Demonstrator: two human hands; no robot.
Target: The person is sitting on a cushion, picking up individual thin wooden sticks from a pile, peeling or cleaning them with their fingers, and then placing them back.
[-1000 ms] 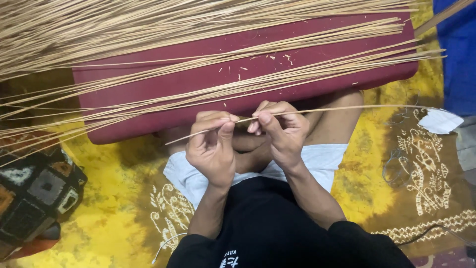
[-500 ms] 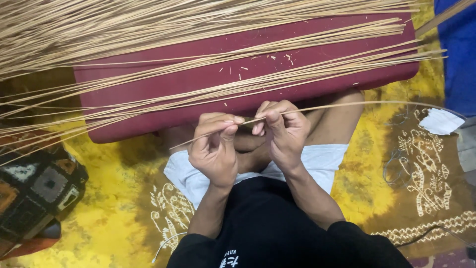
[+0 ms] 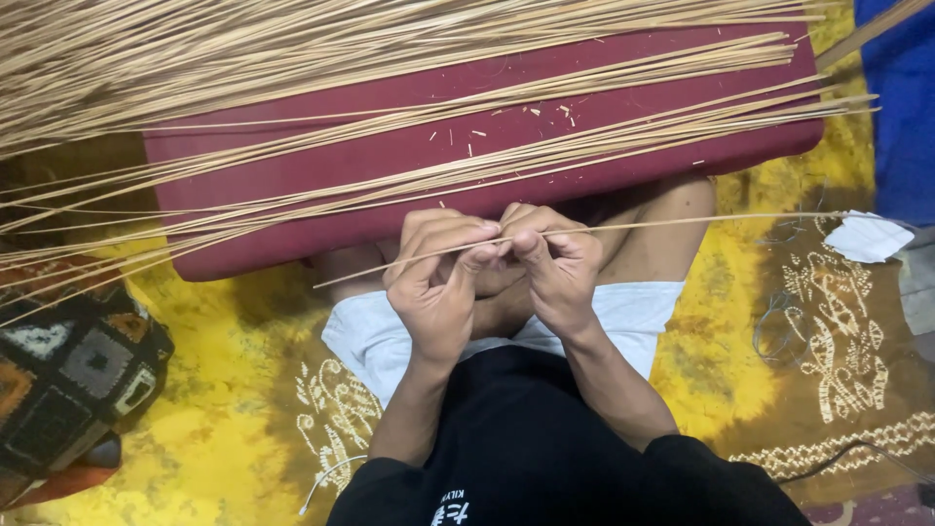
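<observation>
Thin stick (image 3: 682,225), pinched by both hands, long axis left-right, nearly level

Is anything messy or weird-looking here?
A little. Small pale chips lie scattered on the dark red cushion, among the long thin sticks. A crumpled white paper scrap sits on the yellow patterned cloth. Both hands, left hand and right hand, pinch one stick.

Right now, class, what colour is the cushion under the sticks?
Dark red, or maroon: the cushion shows best in the head view, beneath the pale sticks.
</observation>
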